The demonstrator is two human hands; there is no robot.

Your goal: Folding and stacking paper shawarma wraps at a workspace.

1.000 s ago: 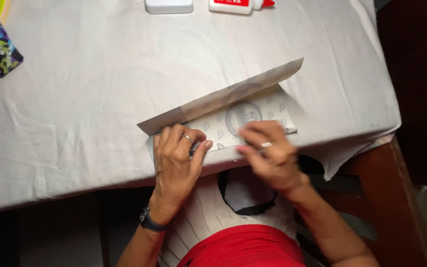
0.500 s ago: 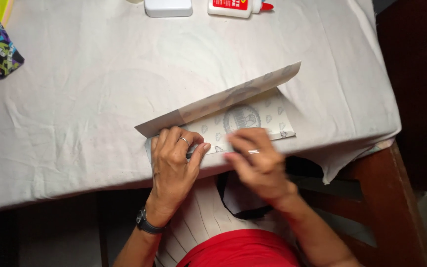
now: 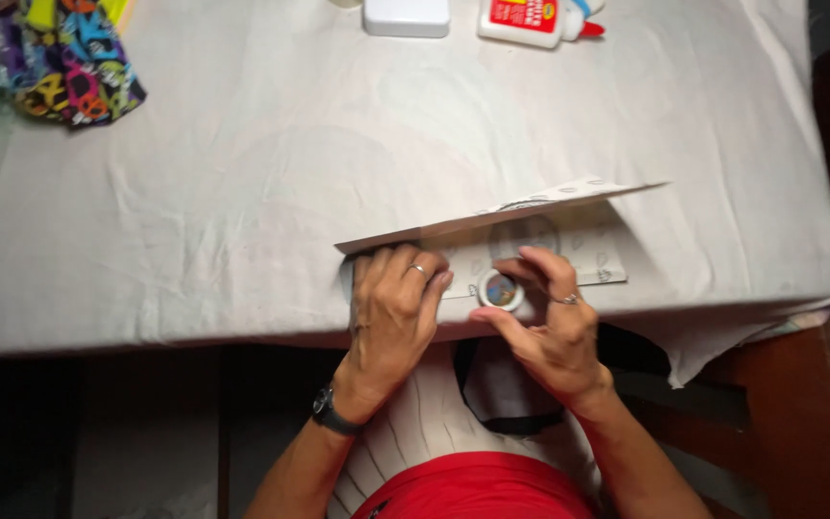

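White cloth covers the table point(image 3: 242, 173), seen from above, with a folded sheet of pale patterned card point(image 3: 521, 235) lying near its front edge, the top flap lifted like an open greeting card. Left hand point(image 3: 391, 308) lies flat with fingers close together, pressing down the lower leaf at its left end. Right hand point(image 3: 545, 322) pinches a small round disc point(image 3: 500, 290), white-rimmed with a coloured centre, between thumb and fingertips, holding it on the card's lower edge just beside the left fingertips. To place the disc well, it seems wise to keep the left palm weighting the card so it cannot slide, and to lower the disc straight down. Farther back sit a white box point(image 3: 405, 16), a glue bottle point(image 3: 530, 17) and a bright patterned cloth point(image 3: 64, 62). Half a second ago the disc was hidden under the right fingers; now it shows, and the flap's right tip stands farther out
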